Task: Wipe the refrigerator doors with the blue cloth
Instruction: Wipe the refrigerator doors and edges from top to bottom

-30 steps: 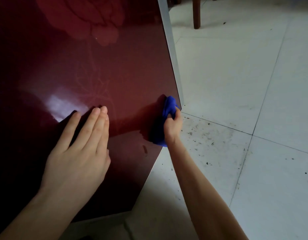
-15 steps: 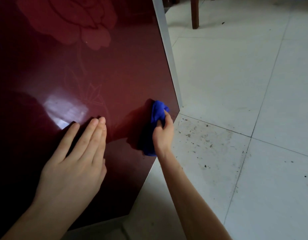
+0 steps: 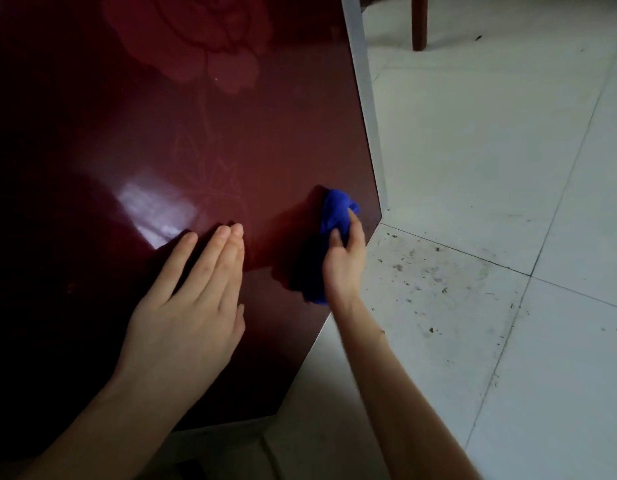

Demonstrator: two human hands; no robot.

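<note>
A person leans over a glossy dark-red refrigerator door [image 3: 283,140], both bare arms reaching in from below. Around them: a pale rose print [image 3: 192,36] high on the panel, a patch of window glare [image 3: 151,206] just above the left fingertips, and a silver edge strip [image 3: 364,98] running down the door's right side. Beyond it lies a white tiled floor [image 3: 490,150], with dark specks of dirt [image 3: 414,268] scattered near the door's lower corner, and a brown wooden leg [image 3: 419,22] stands on the tiles at the top. The left hand [image 3: 192,306] lies flat against the panel, fingers straight and close together, its grip open and holding nothing. The right hand [image 3: 343,261] has its grip closed round the blue cloth [image 3: 335,209], thumb on the fabric, pressing the wad to the door near the right edge, close to the strip and well to the right of the left hand. That hand covers much of the cloth's right side. The cloth is bunched into a long wad, its long axis running up and down the panel with a slight slant: the upper end bulges out above the fingers towards the edge strip, and the lower end hangs out beside the wrist, in shadow.
</note>
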